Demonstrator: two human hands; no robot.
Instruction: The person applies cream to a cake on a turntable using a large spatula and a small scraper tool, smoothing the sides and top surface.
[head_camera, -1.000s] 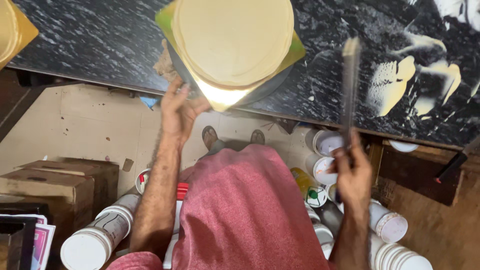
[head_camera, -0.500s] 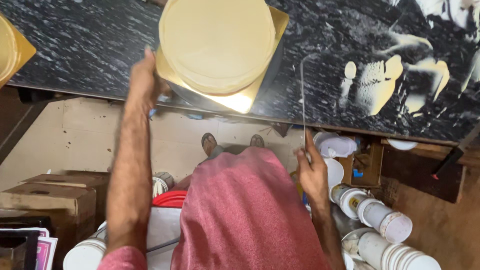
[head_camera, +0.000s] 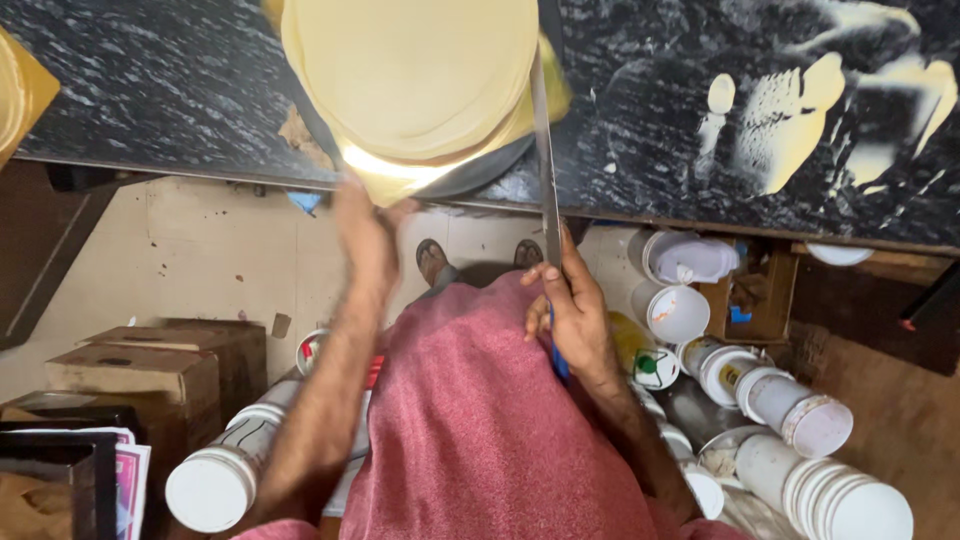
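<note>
My right hand (head_camera: 570, 320) grips a long stiff knife (head_camera: 545, 150) by its blue handle. My blurred left hand (head_camera: 365, 235), grip unclear, steadies the thin, floppy, tearable dough-sheet stack (head_camera: 410, 70) just above it.

Left hand (head_camera: 362, 232) raised, right hand (head_camera: 570, 310) clenched

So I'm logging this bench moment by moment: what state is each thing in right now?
Left hand: blurred, at the counter edge under the stack; contact unclear.
Right hand: closed round the knife's blue handle.
Long knife: blade pointing away over the counter, beside the stack.
Stack of pale round sheets: piled flat, overhanging the counter edge.
Black counter: smeared with pale streaks on the right.
White containers: lying on their sides; two near the counter open.
</note>
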